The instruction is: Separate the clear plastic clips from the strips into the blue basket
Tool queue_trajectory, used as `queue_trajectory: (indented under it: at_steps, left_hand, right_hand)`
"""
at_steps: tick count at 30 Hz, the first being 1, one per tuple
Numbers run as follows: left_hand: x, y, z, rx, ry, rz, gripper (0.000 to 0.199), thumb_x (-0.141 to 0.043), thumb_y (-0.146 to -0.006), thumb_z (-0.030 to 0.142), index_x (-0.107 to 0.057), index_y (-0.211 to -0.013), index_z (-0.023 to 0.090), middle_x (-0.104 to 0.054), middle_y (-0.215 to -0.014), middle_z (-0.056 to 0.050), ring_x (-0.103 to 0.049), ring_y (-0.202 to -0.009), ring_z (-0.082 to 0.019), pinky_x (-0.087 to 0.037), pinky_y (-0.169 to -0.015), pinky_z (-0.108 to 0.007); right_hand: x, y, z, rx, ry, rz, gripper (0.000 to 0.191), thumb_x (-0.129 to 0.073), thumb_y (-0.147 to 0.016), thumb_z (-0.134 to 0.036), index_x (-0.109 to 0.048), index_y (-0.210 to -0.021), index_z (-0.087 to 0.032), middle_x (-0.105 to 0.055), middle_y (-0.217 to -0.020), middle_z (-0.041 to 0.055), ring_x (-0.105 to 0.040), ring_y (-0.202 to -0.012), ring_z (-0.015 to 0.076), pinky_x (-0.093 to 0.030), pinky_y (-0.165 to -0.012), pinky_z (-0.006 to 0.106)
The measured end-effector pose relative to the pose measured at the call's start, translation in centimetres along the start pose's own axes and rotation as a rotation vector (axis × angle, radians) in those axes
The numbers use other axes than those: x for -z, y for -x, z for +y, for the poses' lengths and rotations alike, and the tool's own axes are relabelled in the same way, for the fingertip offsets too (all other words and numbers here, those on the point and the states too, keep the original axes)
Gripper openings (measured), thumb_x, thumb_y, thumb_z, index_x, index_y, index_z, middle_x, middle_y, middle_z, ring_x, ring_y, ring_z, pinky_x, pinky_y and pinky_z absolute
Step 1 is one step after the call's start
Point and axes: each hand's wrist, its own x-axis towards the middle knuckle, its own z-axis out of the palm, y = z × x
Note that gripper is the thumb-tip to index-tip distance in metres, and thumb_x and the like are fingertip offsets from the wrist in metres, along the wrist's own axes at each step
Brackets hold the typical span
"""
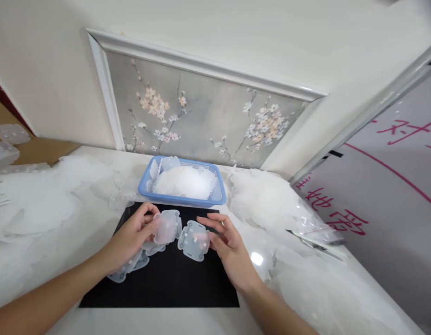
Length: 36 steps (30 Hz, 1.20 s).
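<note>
Between thumb and fingers, my left hand (140,228) pinches a translucent plastic piece (168,226), squarish with notched edges. To its right, my right hand (227,239) grips a similar plastic piece (194,241) by its right edge, with small studs or dots showing on it. The two pieces are held close together above a black mat (180,284). More translucent pieces (129,269) lie on the mat beneath my left hand and wrist, partly hidden by them.
A blue basket (142,190) with translucent pieces stands behind the mat. Heaps of similar pieces cover the white table at left (37,200) and right (264,195). A clear bag (316,221) lies at right, near a whiteboard (393,195). A cardboard box (44,151) stands far left.
</note>
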Motion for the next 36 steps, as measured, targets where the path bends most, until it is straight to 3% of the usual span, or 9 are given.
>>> queue_trajectory:
  at_steps: [4, 10, 16, 21, 26, 29, 31, 33, 36]
  left_hand:
    - [0.0, 0.0, 0.6, 0.083, 0.169, -0.043, 0.052, -0.068, -0.083, 0.041, -0.044, -0.127, 0.027, -0.072, -0.1, -0.004, -0.069, -0.079, -0.019, -0.054, -0.072, -0.033]
    - [-0.1, 0.5, 1.6, 0.141, 0.216, -0.065, 0.05, -0.065, -0.08, 0.026, -0.05, -0.128, 0.028, -0.074, -0.103, -0.003, -0.069, -0.083, -0.017, -0.053, -0.073, -0.028]
    - [-0.1, 0.7, 1.5, 0.144, 0.252, -0.128, 0.066, -0.062, -0.071, 0.015, -0.046, -0.133, 0.029, -0.073, -0.111, -0.003, -0.07, -0.084, -0.017, -0.049, -0.07, -0.026]
    - [-0.3, 0.7, 1.1, 0.078, 0.2, -0.235, 0.059, -0.063, -0.07, 0.01, -0.056, -0.126, 0.028, -0.073, -0.114, -0.004, -0.07, -0.089, -0.017, -0.05, -0.076, -0.026]
    - [-0.2, 0.6, 0.4, 0.025, -0.028, -0.172, 0.032, -0.069, -0.079, 0.024, -0.07, -0.11, 0.027, -0.076, -0.1, -0.005, -0.071, -0.092, -0.02, -0.052, -0.081, -0.03]
    - [-0.1, 0.5, 0.4, -0.072, -0.114, -0.068, 0.019, -0.072, -0.079, 0.037, -0.075, -0.094, 0.025, -0.072, -0.116, -0.007, -0.068, -0.101, -0.025, -0.054, -0.083, -0.033]
    - [-0.1, 0.5, 0.6, -0.148, -0.156, 0.004, 0.022, -0.072, -0.079, 0.045, -0.075, -0.084, 0.024, -0.066, -0.127, -0.009, -0.063, -0.111, -0.028, -0.053, -0.086, -0.034]
    - [-0.2, 0.5, 0.8, -0.127, -0.143, 0.027, 0.029, -0.069, -0.081, 0.051, -0.072, -0.081, 0.022, -0.07, -0.118, -0.009, -0.065, -0.104, -0.026, -0.054, -0.083, -0.033]
    - [-0.4, 0.7, 1.0, 0.053, -0.047, -0.049, 0.036, -0.063, -0.085, 0.056, -0.067, -0.089, 0.021, -0.072, -0.075, -0.004, -0.067, -0.067, -0.018, -0.052, -0.059, -0.027]
  right_hand:
    - [0.4, 0.2, 0.0, -0.01, -0.047, 0.003, 0.033, -0.067, -0.088, -0.044, -0.055, -0.113, -0.027, -0.068, -0.128, 0.01, -0.067, -0.084, 0.0199, -0.052, -0.077, 0.037]
    - [1.4, -0.2, 0.3, -0.017, -0.023, 0.091, 0.037, -0.068, -0.086, -0.042, -0.062, -0.119, -0.026, -0.07, -0.124, 0.011, -0.069, -0.096, 0.0262, -0.051, -0.079, 0.038]
    - [0.9, -0.1, -0.6, 0.073, 0.038, 0.078, 0.032, -0.067, -0.074, -0.022, -0.069, -0.105, -0.026, -0.071, -0.118, 0.0051, -0.064, -0.11, 0.0265, -0.049, -0.089, 0.037]
    - [0.4, 0.3, -0.9, 0.029, 0.259, 0.099, 0.022, -0.068, -0.083, -0.041, -0.071, -0.091, -0.022, -0.071, -0.093, 0.0055, -0.062, -0.092, 0.026, -0.048, -0.088, 0.04]
    - [0.0, 0.2, -0.8, -0.095, -0.159, 0.042, 0.027, -0.074, -0.082, -0.047, -0.07, -0.097, -0.025, -0.069, -0.094, 0.0034, -0.064, -0.089, 0.0241, -0.052, -0.085, 0.041]
    - [-0.1, 0.0, -0.8, -0.168, -0.355, 0.07, 0.025, -0.084, -0.073, -0.04, -0.07, -0.087, -0.024, -0.065, -0.078, 0.0, -0.065, -0.082, 0.0217, -0.054, -0.082, 0.04]
    - [-0.1, 0.0, -0.9, -0.2, -0.41, 0.08, 0.026, -0.086, -0.071, -0.038, -0.07, -0.084, -0.022, -0.059, -0.066, -0.0026, -0.064, -0.076, 0.0201, -0.055, -0.082, 0.04]
    - [-0.1, -0.1, -0.9, -0.225, -0.439, 0.08, 0.027, -0.085, -0.072, -0.04, -0.07, -0.086, -0.021, -0.058, -0.064, -0.0028, -0.063, -0.073, 0.0195, -0.055, -0.081, 0.04]
    - [-0.2, -0.1, -1.0, -0.249, -0.443, 0.069, 0.033, -0.082, -0.074, -0.046, -0.069, -0.092, -0.02, -0.067, -0.081, 0.0018, -0.066, -0.079, 0.0212, -0.055, -0.083, 0.042]
